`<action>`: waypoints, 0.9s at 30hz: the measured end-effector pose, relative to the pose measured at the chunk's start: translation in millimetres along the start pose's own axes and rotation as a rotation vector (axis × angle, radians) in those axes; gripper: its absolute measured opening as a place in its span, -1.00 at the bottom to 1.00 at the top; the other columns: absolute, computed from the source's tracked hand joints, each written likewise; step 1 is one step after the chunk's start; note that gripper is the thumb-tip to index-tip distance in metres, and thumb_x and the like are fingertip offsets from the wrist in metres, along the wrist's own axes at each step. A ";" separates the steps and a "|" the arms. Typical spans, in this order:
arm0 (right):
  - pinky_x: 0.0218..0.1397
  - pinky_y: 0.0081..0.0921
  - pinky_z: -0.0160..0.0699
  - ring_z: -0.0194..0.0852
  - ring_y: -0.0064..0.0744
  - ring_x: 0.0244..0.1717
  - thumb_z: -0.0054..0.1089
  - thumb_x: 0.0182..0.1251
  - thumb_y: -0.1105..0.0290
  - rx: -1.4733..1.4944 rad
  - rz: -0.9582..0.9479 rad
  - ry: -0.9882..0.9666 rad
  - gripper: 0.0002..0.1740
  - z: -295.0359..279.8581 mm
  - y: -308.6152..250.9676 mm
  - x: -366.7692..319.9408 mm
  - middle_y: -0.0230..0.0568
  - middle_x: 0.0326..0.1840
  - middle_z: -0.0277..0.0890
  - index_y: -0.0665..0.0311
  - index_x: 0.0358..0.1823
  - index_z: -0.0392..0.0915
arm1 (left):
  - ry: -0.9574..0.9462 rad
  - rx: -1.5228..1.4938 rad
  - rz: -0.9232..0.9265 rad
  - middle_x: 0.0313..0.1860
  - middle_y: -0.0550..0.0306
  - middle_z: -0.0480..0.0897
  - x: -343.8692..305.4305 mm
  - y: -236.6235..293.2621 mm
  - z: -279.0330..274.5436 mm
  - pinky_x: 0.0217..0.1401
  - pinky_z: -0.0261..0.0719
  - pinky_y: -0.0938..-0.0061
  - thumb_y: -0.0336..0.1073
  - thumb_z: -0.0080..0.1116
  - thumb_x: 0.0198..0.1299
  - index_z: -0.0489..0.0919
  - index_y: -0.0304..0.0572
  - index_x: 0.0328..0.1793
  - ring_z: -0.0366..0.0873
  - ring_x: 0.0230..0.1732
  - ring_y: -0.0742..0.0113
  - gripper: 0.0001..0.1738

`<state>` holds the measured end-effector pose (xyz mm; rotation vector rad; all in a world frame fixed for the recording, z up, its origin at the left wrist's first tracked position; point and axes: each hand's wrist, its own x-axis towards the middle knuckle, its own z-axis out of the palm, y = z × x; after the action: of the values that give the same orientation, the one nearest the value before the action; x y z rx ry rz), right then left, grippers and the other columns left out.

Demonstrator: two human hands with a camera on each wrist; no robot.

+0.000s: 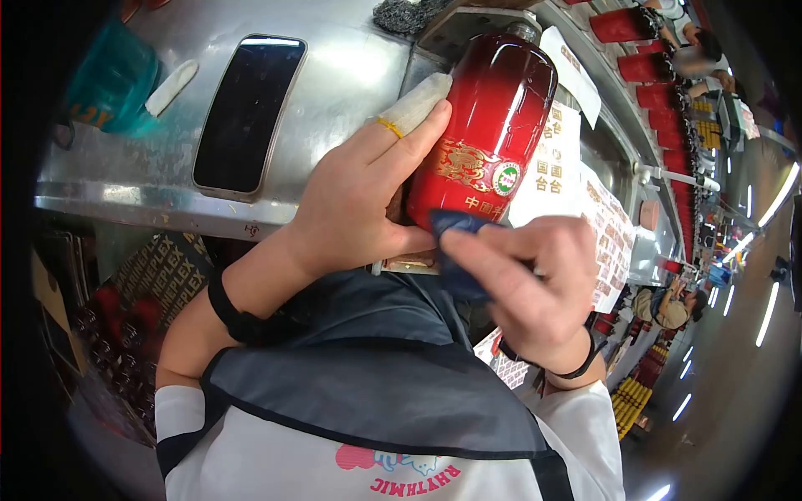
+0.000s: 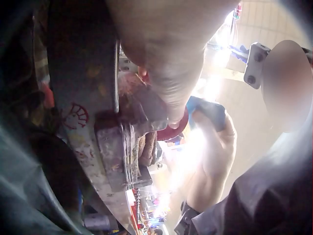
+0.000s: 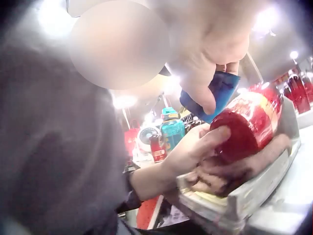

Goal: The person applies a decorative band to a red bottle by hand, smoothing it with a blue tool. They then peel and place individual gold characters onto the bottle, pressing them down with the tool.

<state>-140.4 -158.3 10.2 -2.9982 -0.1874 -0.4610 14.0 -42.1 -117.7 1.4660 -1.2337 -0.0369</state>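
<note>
The red bottle (image 1: 501, 100) lies tilted on its side between the two hands, over a narrow frame (image 3: 215, 215) whose padded rests show beneath it. The left hand (image 1: 342, 192) grips it from the left, fingers along the glass, one of them in a pale cover (image 1: 418, 104), with the thumb against the base. The right hand (image 1: 535, 275) pinches a blue piece (image 1: 459, 280) between thumb and fingers and holds it at the base end, just beside the left thumb. The hands are close together, each closed on its own thing.

As for how far along it is, the side facing up already carries a gold figure (image 1: 464, 164), a green round mark (image 1: 506, 178) and a line of gold characters (image 1: 483, 204). That side looks largely decorated to me, though the blue piece at the lower end suggests the work there isn't finished. Whether anything is still missing on the underside I can't tell.

Printed sheets (image 1: 614, 238) lie ahead of the right hand, some with gold characters on them, so there is material for more. Further off on that side stand rows of other red bottles (image 1: 622, 25), whose markings I can't make out.
</note>
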 end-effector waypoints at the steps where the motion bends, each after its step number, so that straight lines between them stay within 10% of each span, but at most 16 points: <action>1: -0.27 -0.50 0.43 0.44 -0.38 -0.29 0.27 -0.26 0.35 -0.001 0.001 0.001 -0.47 -1.3 -0.3 1.0 -0.36 -0.24 0.58 0.19 -0.10 0.80 | -0.022 0.005 -0.010 0.21 -0.19 0.60 0.5 1.8 -2.2 0.06 0.67 0.17 -0.13 0.69 -0.37 0.38 -0.21 0.57 0.64 0.02 -0.13 0.22; 6: -0.24 -0.50 0.47 0.44 -0.39 -0.29 0.28 -0.25 0.34 -0.019 0.035 0.050 -0.47 0.0 1.9 0.4 -0.37 -0.21 0.57 0.18 -0.09 0.80 | -0.005 -0.008 0.018 0.16 -0.17 0.61 0.6 0.9 -2.8 0.03 0.68 0.17 -0.14 0.68 -0.33 0.38 -0.19 0.57 0.65 -0.02 -0.11 0.19; 8: -0.23 -0.49 0.47 0.44 -0.38 -0.29 0.28 -0.24 0.35 -0.009 0.004 0.066 -0.48 5.9 3.1 -7.4 -0.37 -0.20 0.57 0.18 -0.09 0.80 | -0.162 -0.056 -0.165 0.42 -0.24 0.51 -1.1 7.9 -9.4 0.38 0.51 0.21 -0.27 0.62 -0.23 0.34 -0.28 0.59 0.51 0.40 -0.16 0.14; 23: -0.24 -0.39 0.51 0.55 -0.27 -0.28 0.40 -0.17 0.62 0.109 0.268 0.173 -0.49 5.3 -6.6 -24.4 -0.28 -0.27 0.64 0.18 -0.05 0.80 | -0.134 -0.106 -0.110 0.49 -0.23 0.44 0.1 5.4 -9.2 0.50 0.38 0.22 -0.32 0.59 -0.21 0.28 -0.34 0.62 0.44 0.47 -0.10 0.15; 27: -0.21 -0.37 0.52 0.57 -0.25 -0.26 0.36 -0.23 0.64 0.102 0.294 0.223 -0.44 8.6 2.2 -28.8 -0.26 -0.28 0.63 0.18 -0.03 0.79 | -0.148 -0.016 -0.136 0.14 -0.17 0.62 -0.4 3.1 -10.3 0.10 0.62 0.26 -0.19 0.62 -0.26 0.32 -0.27 0.60 0.64 0.05 -0.04 0.18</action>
<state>-164.8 -162.5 -6.9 -2.7818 0.2365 -0.7185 18.3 -33.9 -112.1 1.5537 -1.2468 -0.2503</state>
